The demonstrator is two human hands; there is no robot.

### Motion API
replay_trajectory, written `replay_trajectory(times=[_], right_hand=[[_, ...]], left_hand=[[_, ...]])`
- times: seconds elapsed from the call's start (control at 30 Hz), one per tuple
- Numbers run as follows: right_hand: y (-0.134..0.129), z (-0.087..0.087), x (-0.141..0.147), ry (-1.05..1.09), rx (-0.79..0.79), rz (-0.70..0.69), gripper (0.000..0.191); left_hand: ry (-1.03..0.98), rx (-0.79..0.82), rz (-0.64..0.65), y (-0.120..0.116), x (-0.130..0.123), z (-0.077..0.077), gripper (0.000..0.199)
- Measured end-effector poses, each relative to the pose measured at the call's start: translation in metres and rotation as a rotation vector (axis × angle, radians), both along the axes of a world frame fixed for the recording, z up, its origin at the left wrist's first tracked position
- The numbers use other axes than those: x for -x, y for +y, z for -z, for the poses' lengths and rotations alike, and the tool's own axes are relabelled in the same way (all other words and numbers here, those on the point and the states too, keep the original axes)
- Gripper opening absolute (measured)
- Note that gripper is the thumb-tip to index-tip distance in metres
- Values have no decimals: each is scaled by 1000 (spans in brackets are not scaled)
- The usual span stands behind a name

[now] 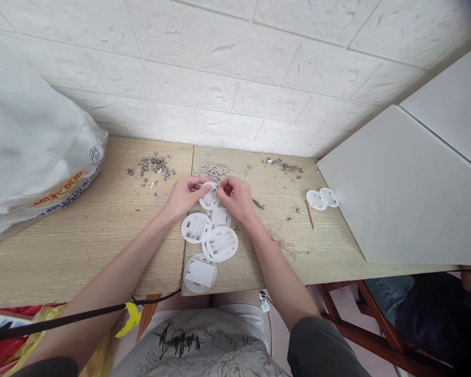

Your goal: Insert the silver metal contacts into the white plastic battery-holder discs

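Observation:
My left hand (183,197) grips the edge of a white round plastic battery holder (209,198) between thumb and fingers. Against the right side of that holder, my right hand (238,200) is closed on a slim metal tool (258,204); its thin tip shows above the fingers and its back end sticks out to the right. Whether it is tweezers or a screwdriver I cannot tell. Just beyond both hands lies a pile of small metal contact pieces (214,170). Several more round battery holders (196,228) overlap below my hands, some with their slots up, others turned over.
More small metal pieces form piles at the left (156,166) and right (284,166). Two joined round holders (322,199) and a wooden stick (311,215) lie near a white panel (408,199). A big white bag (43,141) stands left. A black cable (82,315) crosses below the table edge.

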State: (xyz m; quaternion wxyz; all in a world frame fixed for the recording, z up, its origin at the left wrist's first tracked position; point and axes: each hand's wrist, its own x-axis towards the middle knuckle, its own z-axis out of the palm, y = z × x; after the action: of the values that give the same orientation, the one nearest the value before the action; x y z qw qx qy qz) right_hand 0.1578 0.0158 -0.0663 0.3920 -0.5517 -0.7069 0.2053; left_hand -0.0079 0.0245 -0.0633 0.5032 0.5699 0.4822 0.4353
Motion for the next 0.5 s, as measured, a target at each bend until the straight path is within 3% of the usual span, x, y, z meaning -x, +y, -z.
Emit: replay_trajectory(times=[0.5], right_hand=[[-1, 0, 4, 130, 36, -33, 17]], left_hand=[[-34, 34, 44, -3, -3, 0, 42]])
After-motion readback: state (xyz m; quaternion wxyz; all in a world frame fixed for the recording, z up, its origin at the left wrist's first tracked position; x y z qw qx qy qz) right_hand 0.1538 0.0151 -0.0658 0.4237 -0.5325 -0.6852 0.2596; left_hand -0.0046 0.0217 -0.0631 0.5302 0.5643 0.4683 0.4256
